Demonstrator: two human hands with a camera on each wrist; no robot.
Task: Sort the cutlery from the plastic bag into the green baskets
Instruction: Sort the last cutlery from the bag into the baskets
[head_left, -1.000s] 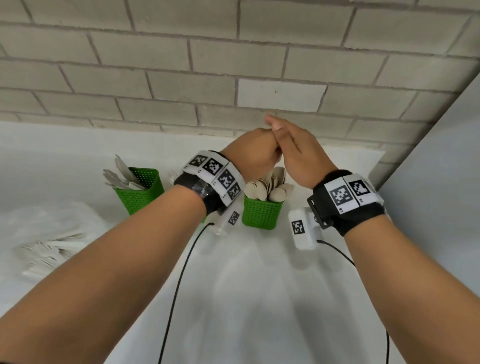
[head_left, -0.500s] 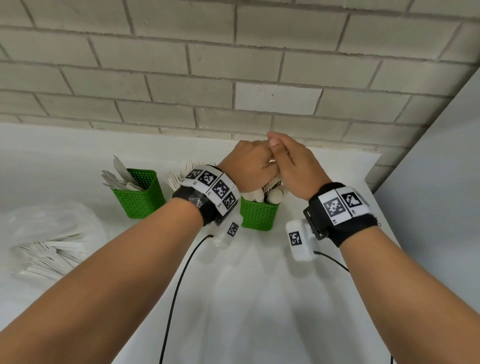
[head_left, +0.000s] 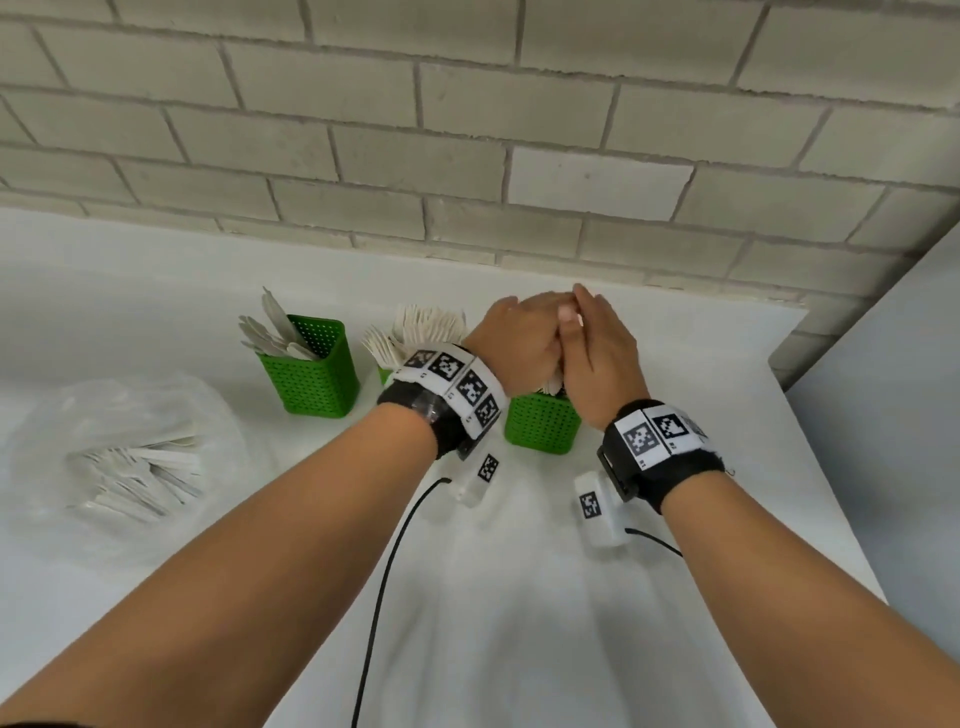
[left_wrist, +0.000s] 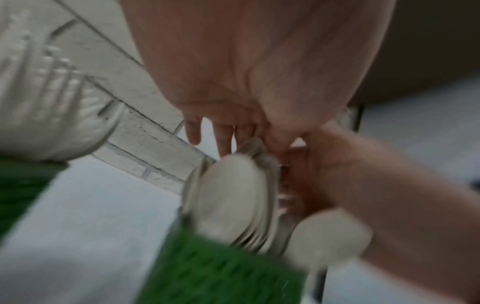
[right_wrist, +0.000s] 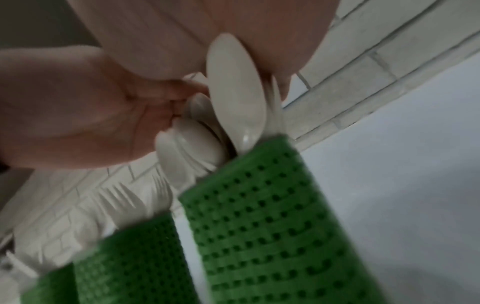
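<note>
Left hand (head_left: 519, 340) and right hand (head_left: 597, 348) pressed together over the right basket (head_left: 540, 428), palms cupping the spoons (right_wrist: 233, 98) from both sides. Left fingers (left_wrist: 223, 133) look fairly straight, flat against the bowls; right hand likewise a flat press, not a pinch, though the wrist views are blurred. Likely reason: squeezing the bundle so the bowls line up and the handles drop into the basket together, spoons only in this one.

Outward: middle basket (head_left: 385, 374), mostly hidden behind the left wrist, holds forks (head_left: 415, 332), tines up. Left basket (head_left: 311, 374) holds knives (head_left: 270, 332), leaning left. Near left on the table (head_left: 519, 597), the bag (head_left: 130, 457) with unsorted cutlery (head_left: 140, 478) in it, so sorting isn't finished.

Versus earlier frames: hands have come down, from raised in front of the wall to right on top of the spoons, which now sit deeper and are mostly covered in the head view. Baskets and bag haven't moved.
</note>
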